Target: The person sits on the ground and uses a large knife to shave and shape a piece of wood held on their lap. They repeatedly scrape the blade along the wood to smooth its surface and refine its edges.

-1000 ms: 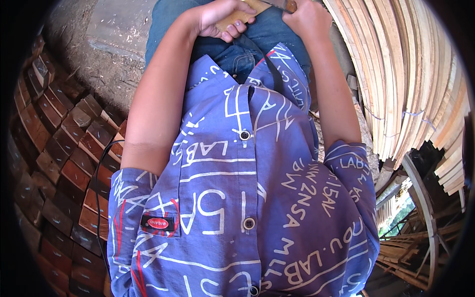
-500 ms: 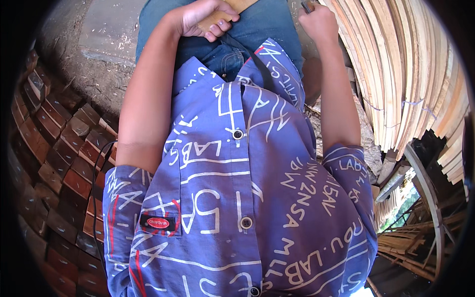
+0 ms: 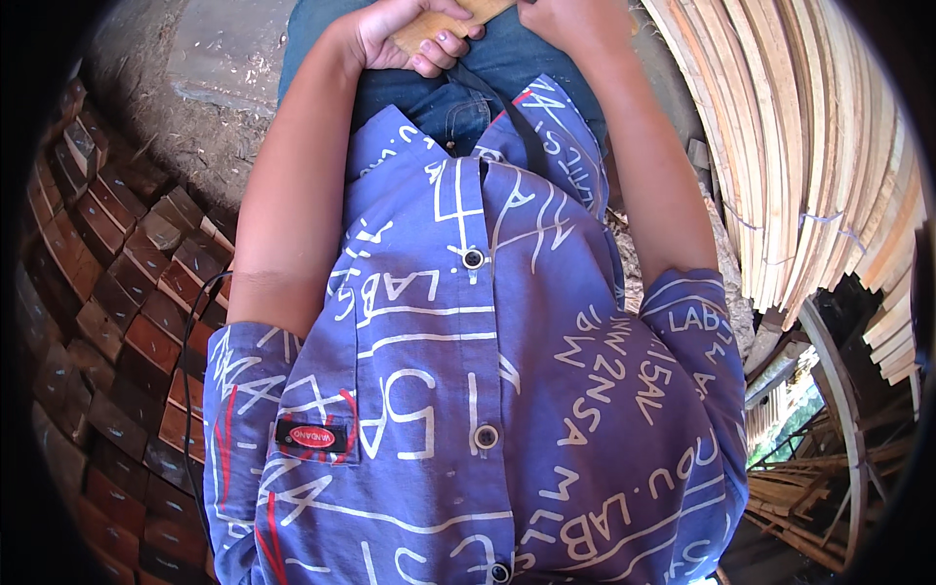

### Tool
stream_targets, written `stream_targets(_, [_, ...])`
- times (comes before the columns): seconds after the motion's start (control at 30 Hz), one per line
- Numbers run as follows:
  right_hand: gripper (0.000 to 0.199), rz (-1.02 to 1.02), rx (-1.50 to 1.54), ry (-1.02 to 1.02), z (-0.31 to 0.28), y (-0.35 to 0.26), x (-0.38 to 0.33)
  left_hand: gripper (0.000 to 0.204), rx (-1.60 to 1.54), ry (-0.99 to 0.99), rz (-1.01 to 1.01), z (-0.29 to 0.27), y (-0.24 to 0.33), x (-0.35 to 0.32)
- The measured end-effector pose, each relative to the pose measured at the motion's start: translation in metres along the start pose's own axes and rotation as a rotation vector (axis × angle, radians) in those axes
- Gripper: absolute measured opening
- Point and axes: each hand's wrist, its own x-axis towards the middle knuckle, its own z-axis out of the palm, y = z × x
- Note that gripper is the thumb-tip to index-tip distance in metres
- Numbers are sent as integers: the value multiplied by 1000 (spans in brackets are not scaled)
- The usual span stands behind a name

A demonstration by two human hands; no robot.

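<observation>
Your left hand [image 3: 405,34] is curled around the near end of a pale wooden strip [image 3: 444,24] that lies across your lap on the blue jeans [image 3: 458,97], fingers wrapped under it and thumb side on top, so the grip is closed on the wood. Your right hand [image 3: 565,19] sits at the top edge of the view, just beside the same strip; it looks bunched, but you cannot tell whether it actually clamps the wood, because the frame cuts it off. Most of your view is filled by your own blue patterned shirt [image 3: 468,370], which hides everything below your lap, and a dark strap [image 3: 507,112] runs down over the shirt from the jeans. To your right, a big stack of long pale wooden slats [image 3: 799,166] bends along the edge of the view, close beside your right forearm, with loose offcuts [image 3: 799,487] piled lower down. To your left, rows of reddish-brown wooden blocks [image 3: 117,322] are stacked tight, near your left elbow. A patch of bare dusty ground [image 3: 195,97] lies open at the upper left, beside your left knee.
</observation>
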Motion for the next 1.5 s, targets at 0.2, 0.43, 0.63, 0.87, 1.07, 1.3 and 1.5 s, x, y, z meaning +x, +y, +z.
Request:
stream_targets(0.2, [24, 59, 35, 73, 11, 33, -5, 15, -41, -104, -24, -5, 1, 6])
stream_targets(0.43, [37, 335, -78, 77, 22, 141, 8, 16, -163, -185, -59, -9, -3, -3])
stream_targets(0.63, [39, 485, 125, 35, 51, 218, -5, 17, -85, -109, -44, -10, 3, 4])
stream_targets(0.87, [42, 430, 232, -9, 72, 166, -27, 17, -104, -127, -48, -3, 0, 5])
stream_targets(1.07, [34, 313, 408, 17, 89, 139, -5, 23, -98, 6, 128, 15, -16, 8])
stream_targets(1.3, [24, 459, 1022, -57, 90, 135, 6, 46, 64, 81, 262, 22, -21, 16])
stream_targets(1.5, [20, 321, 763, 193, 39, 111, -14, 35, -167, -94, 130, 10, -14, 21])
